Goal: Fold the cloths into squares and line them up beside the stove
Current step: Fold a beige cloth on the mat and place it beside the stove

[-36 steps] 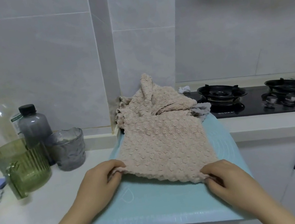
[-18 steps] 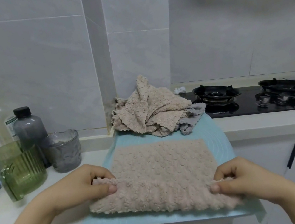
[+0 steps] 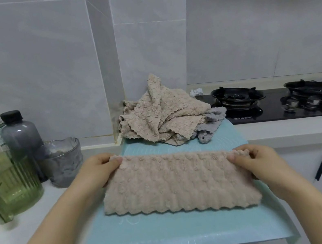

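- The blue mat (image 3: 175, 235) hangs over the front of the counter (image 3: 25, 236), and its right corner droops. A sharp tug toward the body could drag the mat and everything on it.
- The beige cloth (image 3: 177, 185) lies across the middle of the mat as a long strip and looks doubled over. Its right end sits nearer than its left, so the next fold may come out crooked, not square.
- The left hand (image 3: 98, 171) pinches the far left corner and the right hand (image 3: 255, 159) pinches the far right one. If the layers aren't matched under those thumbs, letting go could let the top one creep.
- The green cup (image 3: 5, 185) and grey glass (image 3: 63, 160) stand just beside the left forearm. A wide elbow swing might knock them.
- The unfolded pile (image 3: 163, 117) sits near the strip's far edge, with a grey cloth (image 3: 211, 121) underneath. Pushing forward could snag it.
- The stove (image 3: 282, 107) is just beside that pile, so a nudge could send loose fabric onto the burner.
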`<action>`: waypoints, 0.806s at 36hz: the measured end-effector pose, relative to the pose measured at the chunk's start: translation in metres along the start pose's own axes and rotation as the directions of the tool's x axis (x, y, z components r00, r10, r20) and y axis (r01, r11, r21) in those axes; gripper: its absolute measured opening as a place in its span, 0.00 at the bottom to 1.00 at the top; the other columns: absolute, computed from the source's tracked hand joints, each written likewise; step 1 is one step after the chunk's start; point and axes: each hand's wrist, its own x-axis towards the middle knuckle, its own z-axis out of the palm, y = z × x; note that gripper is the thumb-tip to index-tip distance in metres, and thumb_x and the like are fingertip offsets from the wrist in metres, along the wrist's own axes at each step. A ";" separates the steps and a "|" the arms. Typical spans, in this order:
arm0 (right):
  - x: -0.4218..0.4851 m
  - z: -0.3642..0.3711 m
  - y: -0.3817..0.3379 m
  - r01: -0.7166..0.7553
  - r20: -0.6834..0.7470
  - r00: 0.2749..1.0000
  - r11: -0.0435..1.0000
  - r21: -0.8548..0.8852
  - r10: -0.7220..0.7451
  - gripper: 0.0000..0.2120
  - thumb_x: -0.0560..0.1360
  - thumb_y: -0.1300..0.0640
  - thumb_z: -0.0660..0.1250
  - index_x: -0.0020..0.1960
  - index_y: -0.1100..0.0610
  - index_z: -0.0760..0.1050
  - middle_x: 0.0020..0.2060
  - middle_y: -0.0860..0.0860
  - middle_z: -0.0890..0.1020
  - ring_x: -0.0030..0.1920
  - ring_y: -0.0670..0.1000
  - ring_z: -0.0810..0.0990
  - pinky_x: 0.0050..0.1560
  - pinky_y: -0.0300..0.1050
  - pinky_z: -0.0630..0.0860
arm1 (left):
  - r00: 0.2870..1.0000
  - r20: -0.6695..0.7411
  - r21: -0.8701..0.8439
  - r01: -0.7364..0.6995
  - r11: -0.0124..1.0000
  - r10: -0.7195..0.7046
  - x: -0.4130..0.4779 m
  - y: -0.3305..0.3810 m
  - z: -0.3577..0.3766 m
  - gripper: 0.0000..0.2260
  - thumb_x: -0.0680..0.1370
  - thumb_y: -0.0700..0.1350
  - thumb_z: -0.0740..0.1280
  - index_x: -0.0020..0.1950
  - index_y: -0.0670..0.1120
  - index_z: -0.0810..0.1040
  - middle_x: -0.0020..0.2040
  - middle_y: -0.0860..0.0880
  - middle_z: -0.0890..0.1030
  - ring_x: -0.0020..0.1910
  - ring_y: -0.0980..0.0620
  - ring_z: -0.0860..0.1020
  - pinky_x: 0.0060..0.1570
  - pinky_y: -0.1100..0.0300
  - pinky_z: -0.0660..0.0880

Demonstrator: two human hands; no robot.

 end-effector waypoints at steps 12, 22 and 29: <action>0.071 0.026 0.015 -0.056 -0.174 0.985 0.976 -0.210 0.019 0.09 0.76 0.58 0.65 0.45 0.65 0.77 0.32 0.54 0.75 0.34 0.53 0.71 0.39 0.44 0.66 | 0.941 -0.220 0.582 -0.084 0.809 0.256 0.043 -0.009 0.028 0.08 0.78 0.47 0.61 0.49 0.47 0.78 0.43 0.46 0.79 0.45 0.43 0.75 0.40 0.57 0.67; 0.076 0.031 0.033 -0.020 -0.172 0.983 0.903 -0.429 -0.060 0.09 0.76 0.54 0.64 0.38 0.55 0.74 0.28 0.48 0.74 0.30 0.50 0.70 0.32 0.42 0.64 | 0.943 -0.176 0.653 -0.103 0.750 0.283 0.052 -0.027 0.031 0.07 0.78 0.48 0.61 0.50 0.52 0.78 0.49 0.49 0.81 0.51 0.45 0.76 0.41 0.58 0.68; 0.075 0.032 0.033 0.003 -0.183 0.976 0.844 -0.536 -0.119 0.05 0.76 0.54 0.63 0.43 0.53 0.74 0.36 0.48 0.77 0.43 0.53 0.75 0.37 0.43 0.67 | 0.951 -0.152 0.752 -0.065 0.656 0.268 0.055 -0.027 0.036 0.09 0.78 0.47 0.59 0.52 0.52 0.78 0.52 0.49 0.80 0.52 0.46 0.76 0.39 0.59 0.67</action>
